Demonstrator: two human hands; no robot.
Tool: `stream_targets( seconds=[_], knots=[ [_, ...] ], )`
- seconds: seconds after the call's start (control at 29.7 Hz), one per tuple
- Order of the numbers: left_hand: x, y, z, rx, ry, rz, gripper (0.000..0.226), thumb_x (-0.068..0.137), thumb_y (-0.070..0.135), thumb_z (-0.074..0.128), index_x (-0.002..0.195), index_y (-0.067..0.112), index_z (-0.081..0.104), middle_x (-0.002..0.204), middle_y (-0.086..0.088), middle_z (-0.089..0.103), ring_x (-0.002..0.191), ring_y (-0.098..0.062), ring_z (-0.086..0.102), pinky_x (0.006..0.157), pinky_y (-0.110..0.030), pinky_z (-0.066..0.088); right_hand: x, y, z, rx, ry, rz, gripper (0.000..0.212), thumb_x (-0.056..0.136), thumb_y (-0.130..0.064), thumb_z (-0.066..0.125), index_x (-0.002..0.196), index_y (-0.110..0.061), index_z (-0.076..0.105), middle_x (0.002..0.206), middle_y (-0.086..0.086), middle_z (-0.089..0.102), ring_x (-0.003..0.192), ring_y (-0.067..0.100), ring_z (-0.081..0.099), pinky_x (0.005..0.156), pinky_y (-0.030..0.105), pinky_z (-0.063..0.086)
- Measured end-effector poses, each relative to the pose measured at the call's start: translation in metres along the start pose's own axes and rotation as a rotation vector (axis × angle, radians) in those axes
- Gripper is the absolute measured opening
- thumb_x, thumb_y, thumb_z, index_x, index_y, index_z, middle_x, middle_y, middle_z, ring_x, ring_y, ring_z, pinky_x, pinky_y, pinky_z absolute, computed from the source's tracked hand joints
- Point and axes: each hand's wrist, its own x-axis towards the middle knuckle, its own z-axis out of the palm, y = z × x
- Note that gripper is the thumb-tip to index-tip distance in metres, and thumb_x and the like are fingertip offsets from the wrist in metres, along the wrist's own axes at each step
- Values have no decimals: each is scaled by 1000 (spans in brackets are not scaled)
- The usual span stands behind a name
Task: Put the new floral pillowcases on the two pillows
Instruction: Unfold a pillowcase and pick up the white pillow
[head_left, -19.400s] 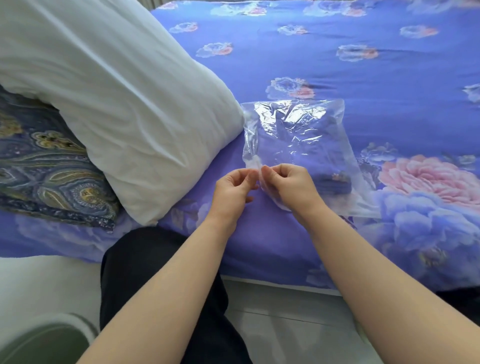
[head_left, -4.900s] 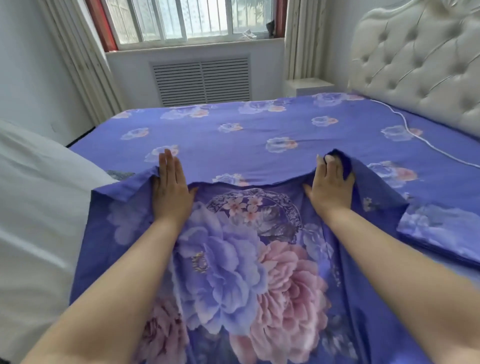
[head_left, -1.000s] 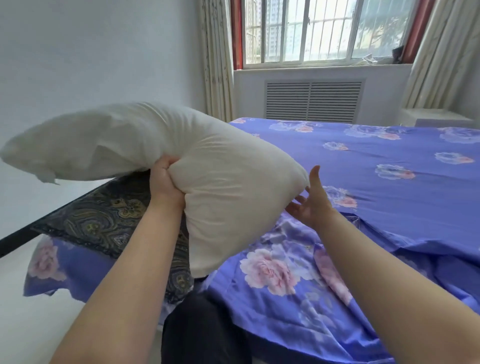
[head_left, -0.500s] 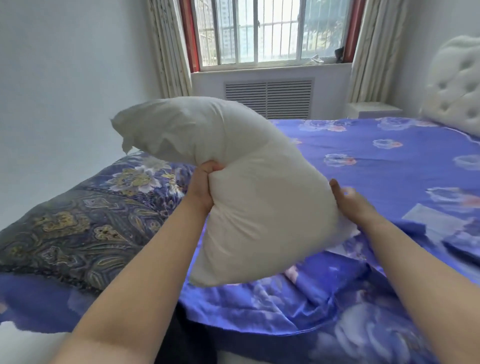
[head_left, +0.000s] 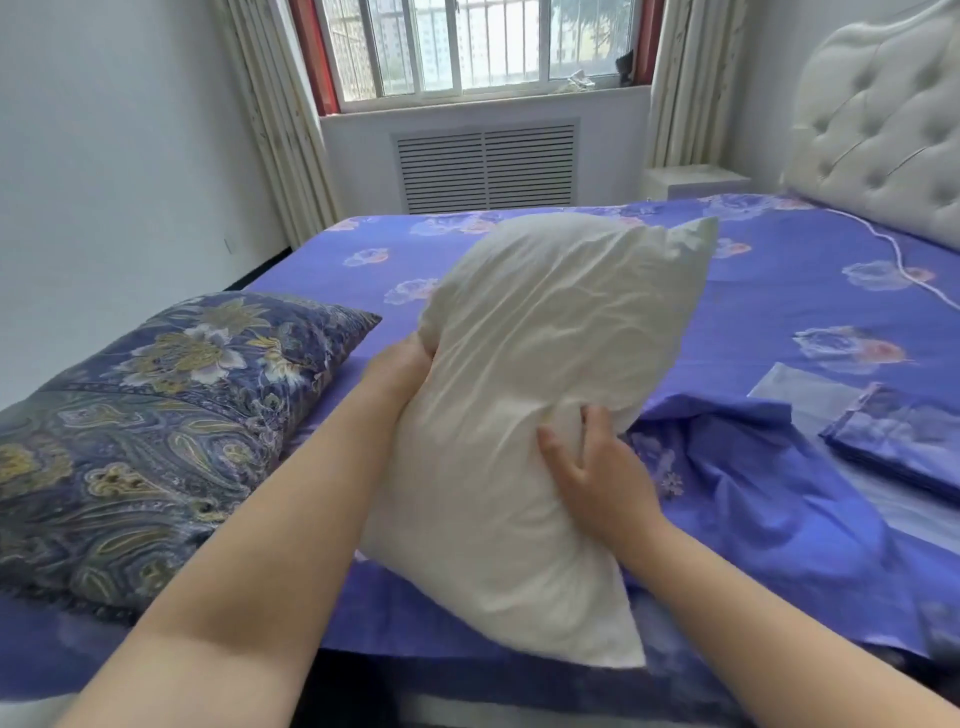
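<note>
Both hands, left hand (head_left: 402, 366) and right hand (head_left: 597, 475), dig curled fingers into the soft, light, yielding bare pillow (head_left: 524, 395), best gripped at its edges.

Bedroom fixtures, non-task
Tufted headboard (head_left: 883, 130); barred window (head_left: 483, 47); slatted vent panel (head_left: 485, 169); cream curtains (head_left: 270, 130); white cable (head_left: 893, 249) lying on the bed.

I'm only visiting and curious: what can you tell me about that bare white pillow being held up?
The white pillow has no case on it. Its cloth looks like plain off-white cotton, creased and soft. It is held tilted above the bed, one corner pointing up toward the headboard side and another down toward the near edge. The left hand grips its left edge, and the right hand presses into its front, denting it. The floral pillowcase lies spread behind and below it.
</note>
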Motion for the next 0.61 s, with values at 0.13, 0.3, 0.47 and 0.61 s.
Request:
stream_targets(
  seconds=[0.13, 0.3, 0.47, 0.61],
  knots=[
    [-12, -25, 41, 132, -191, 68, 95, 77, 84, 17, 143, 18, 32, 152, -8, 31, 138, -27, 29, 113, -45, 22, -5, 32, 22, -230, -132, -454, 52, 77, -19, 40, 127, -9, 50, 113, 9, 63, 110, 27, 55, 92, 26, 34],
    [-51, -27, 57, 437, 64, 55, 61, 87, 71, 29, 137, 37, 35, 140, -7, 36, 128, -33, 33, 100, -52, 29, 9, 83, 33, -642, -294, -782, 93, 69, -22, 53, 152, -19, 8, 147, 10, 34, 143, 24, 15, 114, 45, 11],
    [-82, -35, 68, 170, 176, 100, 40, 94, 46, 44, 124, 22, 54, 123, -9, 58, 112, -34, 51, 93, -40, 41, 15, 88, 39, -616, -157, -874, 88, 79, -33, 51, 151, -23, 2, 147, 14, 27, 145, 27, 11, 114, 53, 12],
    [-94, -60, 86, -63, 16, 78, 36, 100, 40, 34, 122, 27, 60, 121, -3, 64, 114, -27, 56, 90, -34, 42, 35, 60, 43, -462, -17, -893, 73, 79, -19, 54, 146, -28, 26, 141, 8, 32, 138, 23, 29, 112, 54, 19]
  ],
)
